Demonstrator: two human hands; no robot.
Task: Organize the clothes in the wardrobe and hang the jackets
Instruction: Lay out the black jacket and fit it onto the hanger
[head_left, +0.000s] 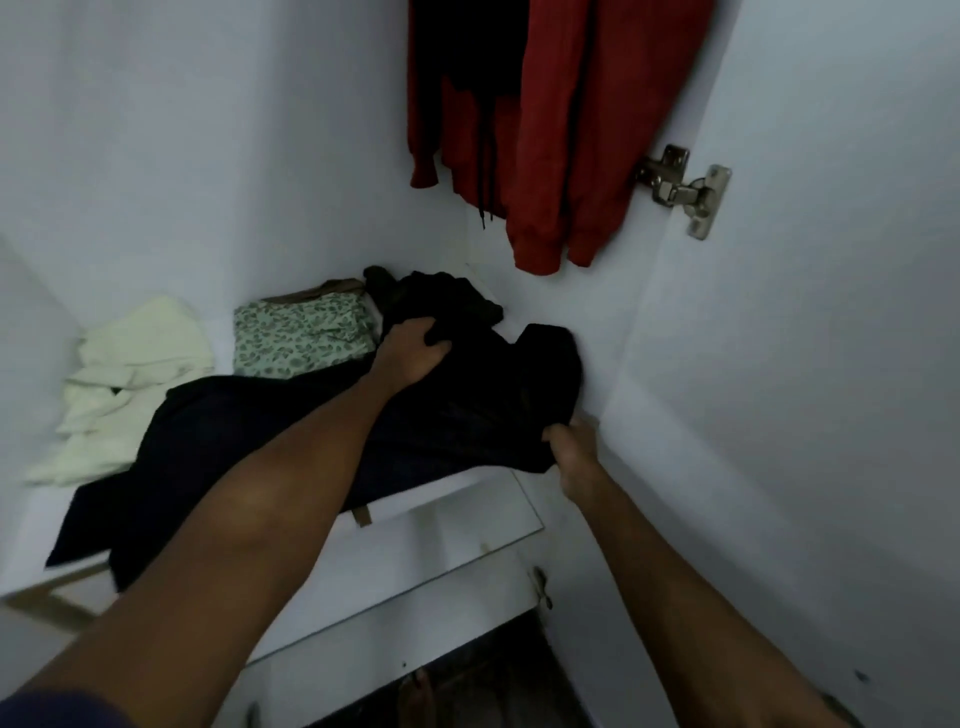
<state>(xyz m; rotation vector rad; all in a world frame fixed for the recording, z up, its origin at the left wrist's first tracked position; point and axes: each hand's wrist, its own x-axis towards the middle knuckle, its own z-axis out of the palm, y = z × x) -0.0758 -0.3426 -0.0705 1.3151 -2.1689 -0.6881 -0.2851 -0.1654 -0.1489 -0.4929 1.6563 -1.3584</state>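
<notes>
Gripping a black garment (467, 395) with both hands, the person reaches into the white wardrobe (182, 156). The left hand (413, 353) has its fingers curled into a bunch of the dark cloth near the back of the shelf (431, 501), while the right hand (571, 447) pinches the garment's lower edge close to the right side wall. The black garment lies spread over the right part of the shelf, its rear folds heaped in the back corner. Another dark cloth (171, 467), navy or black, lies beneath the left forearm and drapes over the shelf's front edge at the left. Behind it sits a folded green leaf-patterned cloth (301, 332), with something brown just showing behind that. A pile of pale cream clothes (130, 384) rests at the left end of the shelf. Above, a red hooded jacket (566, 130) hangs at the right, its sleeves and black drawstrings dangling well above the shelf. A metal hinge (680, 187) is fixed where the open door meets the right wall.
</notes>
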